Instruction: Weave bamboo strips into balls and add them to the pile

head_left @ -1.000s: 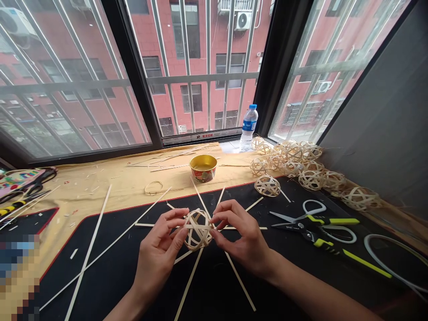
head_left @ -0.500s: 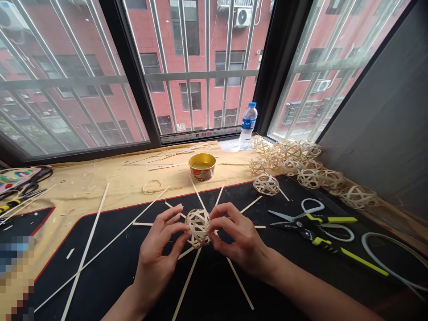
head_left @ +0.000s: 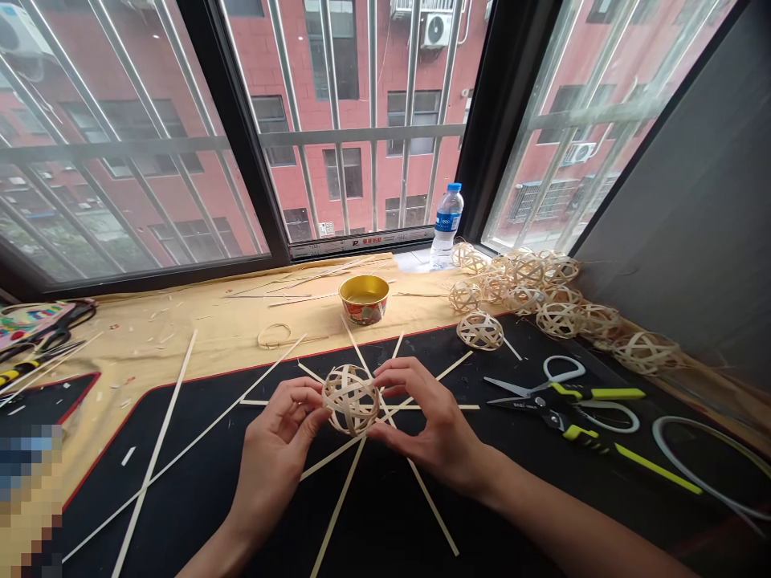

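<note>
"Left hand (head_left: 280,425): holding anything?"
"Yes, pinching. Right hand (head_left: 430,421): curved opposite, thumb and fingers parted; gripping or not, hard to tell."
"Around the tin (head_left: 364,311), largest first?"
"Just nearer: black mat (head_left: 385,522), crossed strips (head_left: 433,506) on top. Nearer, to the right: yellow-handled snips (head_left: 551,420). Nearer, almost straight in front: woven ball (head_left: 351,400), pinched in the left. Nearer, well left: one pale scrap (head_left: 128,457)."

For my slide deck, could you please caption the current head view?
Left hand holding a woven ball, right hand at its side, above crossed strips on a black mat.
</note>
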`<state>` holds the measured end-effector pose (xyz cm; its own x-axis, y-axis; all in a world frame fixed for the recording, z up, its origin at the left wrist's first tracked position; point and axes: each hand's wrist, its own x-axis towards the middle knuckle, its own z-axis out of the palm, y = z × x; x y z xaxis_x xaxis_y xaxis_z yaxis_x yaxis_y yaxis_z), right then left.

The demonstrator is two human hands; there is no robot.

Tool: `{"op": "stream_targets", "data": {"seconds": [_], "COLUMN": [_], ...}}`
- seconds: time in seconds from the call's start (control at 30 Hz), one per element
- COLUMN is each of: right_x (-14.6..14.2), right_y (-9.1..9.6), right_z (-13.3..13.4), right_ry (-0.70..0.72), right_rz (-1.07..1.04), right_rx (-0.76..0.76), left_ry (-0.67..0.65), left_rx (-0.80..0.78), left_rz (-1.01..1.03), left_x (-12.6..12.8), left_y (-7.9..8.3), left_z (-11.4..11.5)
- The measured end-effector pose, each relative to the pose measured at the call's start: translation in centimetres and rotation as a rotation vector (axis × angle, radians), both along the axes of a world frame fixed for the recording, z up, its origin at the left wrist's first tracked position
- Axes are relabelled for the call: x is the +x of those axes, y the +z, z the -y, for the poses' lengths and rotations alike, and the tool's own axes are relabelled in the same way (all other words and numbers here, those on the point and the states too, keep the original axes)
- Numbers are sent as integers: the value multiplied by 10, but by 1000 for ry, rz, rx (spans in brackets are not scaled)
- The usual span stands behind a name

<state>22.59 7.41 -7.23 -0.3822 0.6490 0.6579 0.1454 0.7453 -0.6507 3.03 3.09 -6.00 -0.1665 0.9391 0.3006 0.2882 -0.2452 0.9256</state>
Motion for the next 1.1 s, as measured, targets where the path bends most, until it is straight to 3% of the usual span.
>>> {"op": "stream_targets", "data": {"seconds": [0.13, 0.4, 0.67, 1.1], "right_x": [-1, -2, -2, -1], "right_y": [-2, -1, 1, -3], "right_z": [0, 3, 3, 0], "right_ry": [20, 29, -79, -98], "right_rz": [-14, -94, -61, -46], "right_rx": [-33, -65, 25, -17], "left_ry": [-21, -7, -8, 9], "left_rx": [-94, -230, -258, -240], "left_rz": [99, 97, 101, 77], "left_x": [3, 2, 3, 6], "left_y": [3, 3, 2, 3], "left_z": [0, 3, 3, 4]}}
